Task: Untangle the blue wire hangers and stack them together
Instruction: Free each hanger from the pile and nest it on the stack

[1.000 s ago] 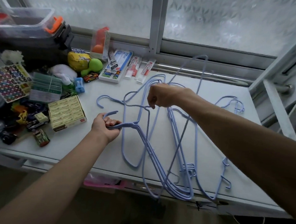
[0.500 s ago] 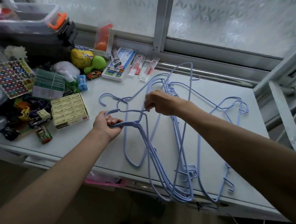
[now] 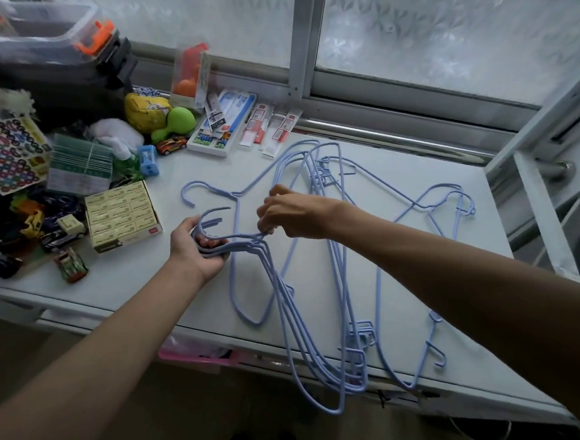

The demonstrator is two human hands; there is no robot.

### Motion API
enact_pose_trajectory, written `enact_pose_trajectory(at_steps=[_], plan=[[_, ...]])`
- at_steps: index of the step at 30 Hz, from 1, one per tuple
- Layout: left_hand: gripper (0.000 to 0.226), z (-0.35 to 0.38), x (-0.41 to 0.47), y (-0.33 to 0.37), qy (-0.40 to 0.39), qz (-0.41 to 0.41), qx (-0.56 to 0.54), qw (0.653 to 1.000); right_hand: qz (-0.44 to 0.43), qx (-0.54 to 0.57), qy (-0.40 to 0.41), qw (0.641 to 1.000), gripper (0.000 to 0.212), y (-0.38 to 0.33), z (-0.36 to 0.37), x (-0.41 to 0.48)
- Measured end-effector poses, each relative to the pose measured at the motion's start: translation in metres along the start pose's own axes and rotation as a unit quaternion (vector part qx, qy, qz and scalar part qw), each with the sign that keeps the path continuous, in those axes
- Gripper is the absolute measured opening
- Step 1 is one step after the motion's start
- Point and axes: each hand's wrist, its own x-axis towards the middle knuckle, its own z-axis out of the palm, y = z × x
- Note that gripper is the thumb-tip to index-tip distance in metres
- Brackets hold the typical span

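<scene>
Several blue wire hangers (image 3: 308, 327) lie overlapping on the white table (image 3: 477, 370), their lower ends hanging past the front edge. My left hand (image 3: 199, 244) grips a bundle of hanger hooks at the left of the pile. My right hand (image 3: 290, 213) pinches the hanger necks just right of that bundle. One loose hanger (image 3: 194, 192) lies flat behind my hands, its hook pointing left. Another hanger (image 3: 450, 210) lies apart at the right, hook toward the far right corner.
A yellow-green box (image 3: 122, 216) sits close to my left hand, with toy cars (image 3: 64, 238), a sticker sheet (image 3: 8, 155) and a clear tub (image 3: 44, 31) further left. Stationery packs (image 3: 223, 125) lie along the window rail. A metal frame (image 3: 540, 210) borders the table's right side.
My right hand has dropped from holding hangers up to the necks near my left hand. The raised hangers now lie flat on the table. My left hand holds more hooks.
</scene>
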Motion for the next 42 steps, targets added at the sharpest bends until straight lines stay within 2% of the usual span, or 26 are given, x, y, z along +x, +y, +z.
enact_pose_trajectory(at_steps=[3,5,7,8,10,11,13,14,15,17,19,22,24,26,29,31,33,34,35,38,42], plan=[[0.029,0.004,-0.006,-0.002,-0.009,0.007,0.001,1.000,-0.007,-0.002,0.041,0.999,0.031,-0.007,0.002,-0.001],[0.031,0.002,-0.005,-0.002,-0.006,0.007,-0.013,1.000,0.002,0.035,0.055,0.998,0.029,-0.009,0.007,-0.003],[0.032,-0.001,-0.002,-0.001,-0.009,0.000,-0.021,1.000,0.062,0.134,0.079,0.986,0.033,-0.012,0.014,-0.005],[0.033,-0.002,-0.001,-0.001,-0.010,-0.004,-0.026,1.000,0.123,0.184,0.088,0.971,0.044,-0.013,0.017,-0.006],[0.035,0.000,-0.001,-0.003,-0.005,-0.004,-0.042,0.999,0.287,0.205,0.104,0.930,0.068,-0.011,0.020,-0.010],[0.036,0.001,-0.003,-0.003,-0.002,-0.002,-0.050,0.999,0.375,0.182,0.111,0.902,0.070,-0.009,0.021,-0.014],[0.037,0.002,-0.004,-0.003,-0.001,0.001,-0.062,0.998,0.540,0.145,0.101,0.823,0.064,-0.009,0.018,-0.025],[0.037,0.003,-0.005,-0.002,0.001,0.002,-0.067,0.998,0.598,0.145,0.076,0.785,0.060,-0.010,0.017,-0.031],[0.039,0.004,-0.005,-0.001,0.006,0.002,-0.071,0.997,0.627,0.154,0.050,0.762,0.055,-0.011,0.017,-0.034],[0.047,0.005,-0.005,0.000,0.021,-0.003,-0.068,0.997,0.625,0.184,0.033,0.758,0.038,-0.011,0.021,-0.038],[0.052,0.006,-0.007,0.001,0.026,-0.007,-0.061,0.998,0.604,0.195,0.058,0.771,0.027,-0.012,0.022,-0.037],[0.049,0.006,-0.011,0.001,0.028,-0.009,-0.038,0.999,0.590,0.201,0.076,0.779,0.028,-0.010,0.032,-0.037],[0.047,0.006,-0.014,0.002,0.033,-0.011,-0.033,0.999,0.575,0.241,0.079,0.778,0.030,-0.008,0.041,-0.037],[0.045,0.008,-0.016,0.002,0.043,-0.007,-0.033,0.999,0.557,0.301,0.117,0.765,0.035,-0.004,0.046,-0.041],[0.043,0.012,-0.018,0.001,0.061,0.016,-0.041,0.997,0.595,0.306,0.215,0.711,0.034,0.006,0.047,-0.068],[0.041,0.013,-0.018,0.000,0.070,0.027,-0.048,0.996,0.695,0.246,0.262,0.623,0.029,0.017,0.052,-0.099],[0.041,0.013,-0.018,0.000,0.078,0.033,-0.048,0.995,0.784,0.208,0.261,0.524,0.032,0.020,0.059,-0.135],[0.041,0.012,-0.017,0.000,0.082,0.034,-0.048,0.995,0.809,0.199,0.238,0.500,0.036,0.020,0.062,-0.149],[0.041,0.011,-0.017,0.000,0.085,0.035,-0.048,0.995,0.822,0.195,0.205,0.494,0.041,0.018,0.064,-0.162],[0.042,0.008,-0.016,0.000,0.096,0.034,-0.052,0.993,0.826,0.182,0.137,0.516,0.048,0.018,0.070,-0.187],[0.042,0.007,-0.015,0.003,0.101,0.035,-0.052,0.993,0.818,0.211,0.149,0.514,0.034,0.022,0.069,-0.200]])
